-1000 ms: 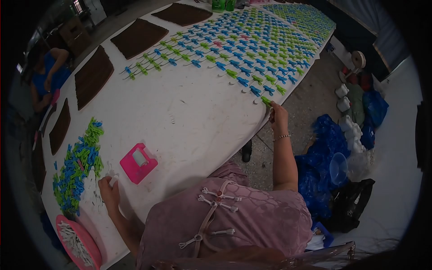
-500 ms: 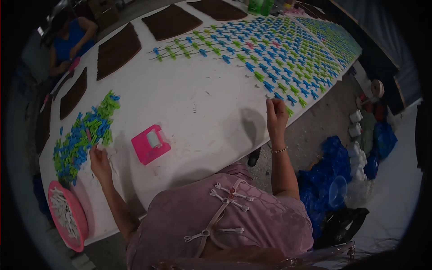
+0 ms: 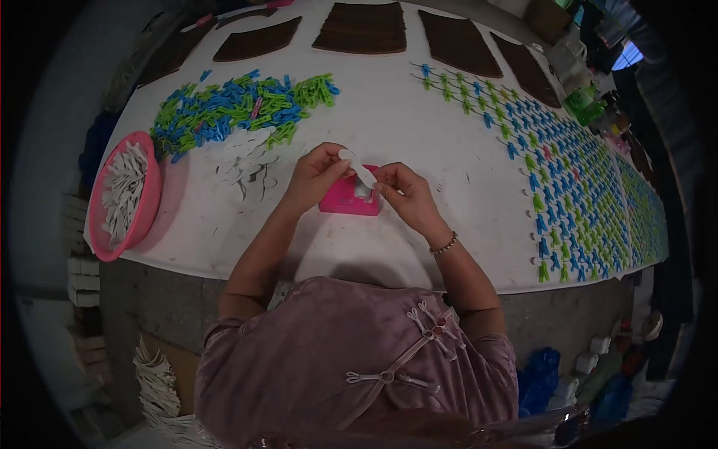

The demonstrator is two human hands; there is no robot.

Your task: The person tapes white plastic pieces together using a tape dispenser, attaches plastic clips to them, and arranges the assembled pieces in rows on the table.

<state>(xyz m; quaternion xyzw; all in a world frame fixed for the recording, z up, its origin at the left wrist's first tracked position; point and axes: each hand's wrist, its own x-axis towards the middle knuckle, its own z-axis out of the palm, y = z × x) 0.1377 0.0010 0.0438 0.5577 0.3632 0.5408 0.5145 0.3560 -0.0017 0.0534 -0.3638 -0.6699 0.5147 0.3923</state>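
Both my hands meet in front of me over the table. My left hand (image 3: 318, 176) pinches one rounded end of a flat white strip (image 3: 359, 168). Close by on the right, the fingertips of my right hand (image 3: 407, 193) are closed on the strip's other end. Just below the strip stands a pink tape dispenser (image 3: 348, 207) with a pale roll, partly covered by my fingers. Left of my left hand lies a loose bunch of similar flat white pieces (image 3: 250, 156), some with thin dark curved edges.
A pile of blue and green clothespins (image 3: 224, 112) lies at the left, beside a pink basin (image 3: 155, 196) of white pieces. Rows of clothespins (image 3: 576, 202) cover the table's right side. Brown mats (image 3: 359, 30) line the far edge. Blue plastic bags (image 3: 540, 378) lie on the floor.
My hands, far apart before, have come together over the tape dispenser, and the white strip now stretches between them. The camera view has turned to the left.
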